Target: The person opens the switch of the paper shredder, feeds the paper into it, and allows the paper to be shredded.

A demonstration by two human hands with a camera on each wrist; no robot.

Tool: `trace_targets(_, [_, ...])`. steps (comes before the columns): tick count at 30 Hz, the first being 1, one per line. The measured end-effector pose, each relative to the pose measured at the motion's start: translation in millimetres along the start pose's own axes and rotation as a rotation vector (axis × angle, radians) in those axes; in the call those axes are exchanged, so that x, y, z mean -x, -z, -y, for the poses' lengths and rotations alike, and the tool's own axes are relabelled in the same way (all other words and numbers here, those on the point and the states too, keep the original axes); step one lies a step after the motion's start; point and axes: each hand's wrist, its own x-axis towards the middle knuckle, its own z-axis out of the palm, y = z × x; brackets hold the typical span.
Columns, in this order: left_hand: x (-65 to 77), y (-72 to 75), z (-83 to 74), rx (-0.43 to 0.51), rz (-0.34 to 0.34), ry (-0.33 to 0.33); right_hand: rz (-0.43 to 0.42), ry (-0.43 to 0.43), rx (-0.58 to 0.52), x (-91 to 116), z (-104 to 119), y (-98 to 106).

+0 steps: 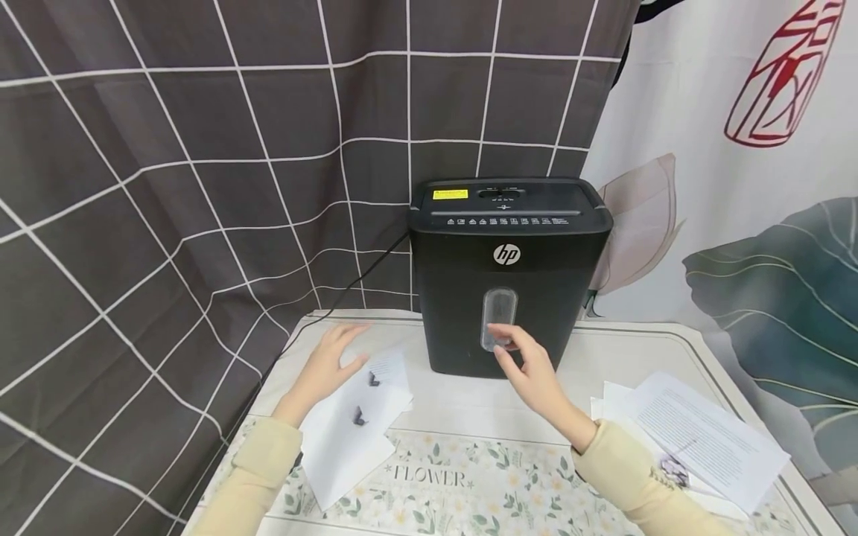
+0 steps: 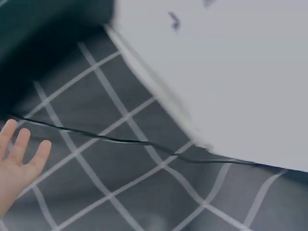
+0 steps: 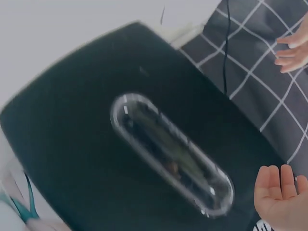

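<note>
- Paper (image 1: 345,445) lies near our left hand (image 1: 327,366), fingers loosely extended.
- In front of the black shredder (image 1: 462,286), our right hand (image 1: 532,372) hovers, fingers relaxed.

The left arm (image 1: 251,465) comes in from the low left, and the right arm (image 1: 626,473) from the low right. Both wear long, pale yellow sleeves. The left hand (image 1: 327,366) is loose, with its thumb (image 1: 354,365) apart from its fingers (image 1: 345,333). The right hand (image 1: 534,376) has its fingers bent a little, and its thumb sits near them with a gap between. The two hands are well apart, and both wrists are bare.
</note>
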Motion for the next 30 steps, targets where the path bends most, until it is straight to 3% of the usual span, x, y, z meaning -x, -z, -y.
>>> trace_targets(7, [34.5,-24.0,42.4,-0.04,0.073,0.116,0.042,-0.104,-0.036,41.1,-5.9,-36.8])
trace_targets(13, [61.6,-34.5,62.3,-0.057,0.152,0.269,0.09,-0.241,-0.068,67.2,-5.9,-59.6])
trace_targets(20, [70.9,-39.0,72.8,-0.05,0.232,0.375,0.179,-0.382,-0.085,83.1,-3.1,-79.3])
trace_targets(25, [74.7,-41.6,82.7,-0.065,0.28,0.416,0.326,-0.466,-0.112,92.6,4.9,-93.9])
trace_targets(30, [81.4,-44.2,95.9,-0.045,0.341,0.433,0.441,-0.492,-0.164,102.5,16.0,-105.7])
